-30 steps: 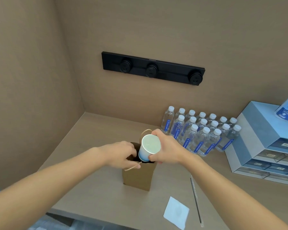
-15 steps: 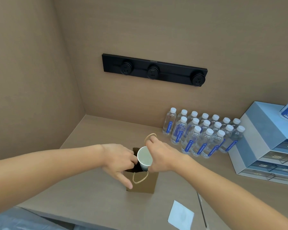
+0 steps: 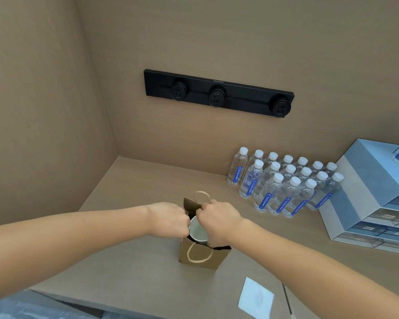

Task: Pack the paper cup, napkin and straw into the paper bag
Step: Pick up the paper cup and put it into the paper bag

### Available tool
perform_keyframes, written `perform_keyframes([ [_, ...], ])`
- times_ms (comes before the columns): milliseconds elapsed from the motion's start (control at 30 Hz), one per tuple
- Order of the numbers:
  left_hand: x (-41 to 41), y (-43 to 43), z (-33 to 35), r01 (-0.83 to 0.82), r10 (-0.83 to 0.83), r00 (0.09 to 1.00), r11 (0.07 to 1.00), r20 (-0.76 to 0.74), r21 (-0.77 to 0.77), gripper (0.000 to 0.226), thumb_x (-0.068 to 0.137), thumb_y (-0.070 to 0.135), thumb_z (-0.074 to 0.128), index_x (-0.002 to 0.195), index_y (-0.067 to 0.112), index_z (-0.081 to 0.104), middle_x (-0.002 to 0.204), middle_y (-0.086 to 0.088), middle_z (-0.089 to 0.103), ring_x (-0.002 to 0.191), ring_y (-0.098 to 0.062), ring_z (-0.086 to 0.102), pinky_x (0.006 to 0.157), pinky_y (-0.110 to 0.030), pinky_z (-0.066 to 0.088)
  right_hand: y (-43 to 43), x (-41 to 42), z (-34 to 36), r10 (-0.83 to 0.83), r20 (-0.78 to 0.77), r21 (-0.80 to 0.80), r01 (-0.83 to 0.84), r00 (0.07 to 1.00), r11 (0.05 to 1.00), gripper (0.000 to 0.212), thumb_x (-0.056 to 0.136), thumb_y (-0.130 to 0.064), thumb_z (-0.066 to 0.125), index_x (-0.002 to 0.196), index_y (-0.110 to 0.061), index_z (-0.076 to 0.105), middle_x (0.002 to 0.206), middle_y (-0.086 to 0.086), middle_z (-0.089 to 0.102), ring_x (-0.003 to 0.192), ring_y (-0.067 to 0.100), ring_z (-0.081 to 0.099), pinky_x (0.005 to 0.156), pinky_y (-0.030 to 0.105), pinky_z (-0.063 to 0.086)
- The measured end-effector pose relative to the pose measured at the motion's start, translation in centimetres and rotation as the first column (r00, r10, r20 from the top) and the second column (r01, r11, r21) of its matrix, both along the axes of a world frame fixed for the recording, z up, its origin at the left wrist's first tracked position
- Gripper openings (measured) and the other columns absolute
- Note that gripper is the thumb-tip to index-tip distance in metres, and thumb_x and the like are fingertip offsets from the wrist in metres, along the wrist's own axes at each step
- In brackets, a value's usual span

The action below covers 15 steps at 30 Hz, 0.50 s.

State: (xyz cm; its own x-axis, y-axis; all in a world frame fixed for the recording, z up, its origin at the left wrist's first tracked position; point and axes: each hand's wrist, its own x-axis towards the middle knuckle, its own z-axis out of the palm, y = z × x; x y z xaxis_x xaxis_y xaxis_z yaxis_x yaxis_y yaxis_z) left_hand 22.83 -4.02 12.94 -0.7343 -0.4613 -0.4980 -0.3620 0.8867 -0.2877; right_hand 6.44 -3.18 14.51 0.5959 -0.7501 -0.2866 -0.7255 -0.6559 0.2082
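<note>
A small brown paper bag [image 3: 203, 257] with twine handles stands upright on the counter. The white paper cup [image 3: 199, 231] sits upright in the bag's mouth, its rim showing between my hands. My right hand [image 3: 219, 221] wraps the cup's right side from above. My left hand [image 3: 171, 221] grips the bag's left top edge. A white napkin [image 3: 256, 298] lies flat on the counter at the front right. Just to its right lies the thin straw [image 3: 287, 300], mostly covered by my right forearm.
Several water bottles [image 3: 283, 187] stand in rows at the back right. A light blue drawer unit [image 3: 369, 199] stands at the far right. A black socket strip [image 3: 218, 93] is on the back wall. The counter's front edge [image 3: 83, 300] runs below my left arm.
The cup has gone down from above the bag into its mouth, with my right hand around it. My left hand has closed on the bag's edge. The view has tilted up slightly.
</note>
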Motion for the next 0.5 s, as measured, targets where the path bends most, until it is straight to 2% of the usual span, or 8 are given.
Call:
perform_keyframes([
  [100, 0.0, -0.2, -0.2, -0.035, 0.035, 0.999, 0.999, -0.015, 0.027, 0.031, 0.103, 0.02, 0.044, 0.106, 0.001, 0.069, 0.108, -0.02, 0.07, 0.098, -0.041, 0.066, 0.069, -0.04, 0.042, 0.2, 1.5, -0.4, -0.046, -0.101, 0.013, 0.048, 0.994, 0.999, 0.032, 0.081, -0.014, 0.066, 0.112, -0.008, 0.059, 0.109, 0.011, 0.064, 0.097, 0.03, 0.066, 0.062, 0.033, 0.042],
  [200, 0.1, -0.3, -0.2, -0.068, 0.07, 0.997, 0.996, -0.027, 0.053, 0.033, 0.103, 0.023, 0.045, 0.106, 0.002, 0.07, 0.107, -0.02, 0.07, 0.099, -0.041, 0.066, 0.072, -0.04, 0.045, 0.1, 2.6, -1.0, -0.079, -0.131, 0.055, 0.087, 0.988, 0.995, 0.031, 0.082, -0.01, 0.065, 0.113, -0.008, 0.062, 0.111, 0.01, 0.064, 0.099, 0.03, 0.066, 0.062, 0.033, 0.043],
  [333, 0.5, -0.2, -0.5, -0.077, 0.079, 0.996, 0.996, -0.037, 0.054, 0.036, 0.104, 0.028, 0.044, 0.109, 0.002, 0.069, 0.111, -0.019, 0.069, 0.101, -0.04, 0.065, 0.074, -0.038, 0.044, -0.7, 3.3, -1.9, -0.123, -0.134, 0.154, 0.143, 0.983, 0.978, 0.015, 0.084, -0.012, 0.062, 0.099, -0.009, 0.064, 0.096, 0.011, 0.061, 0.084, 0.03, 0.063, 0.06, 0.033, 0.044],
  [500, 1.3, 0.1, -1.1, -0.093, 0.096, 0.992, 0.995, -0.077, 0.04, 0.037, 0.105, 0.029, 0.041, 0.113, 0.005, 0.067, 0.116, -0.016, 0.067, 0.106, -0.041, 0.063, 0.078, -0.04, 0.045, -2.1, 4.5, -4.5, -0.194, -0.126, 0.199, 0.216, 0.973, 0.956, 0.025, 0.09, -0.01, 0.055, 0.113, -0.008, 0.066, 0.117, 0.012, 0.065, 0.106, 0.034, 0.065, 0.067, 0.035, 0.045],
])
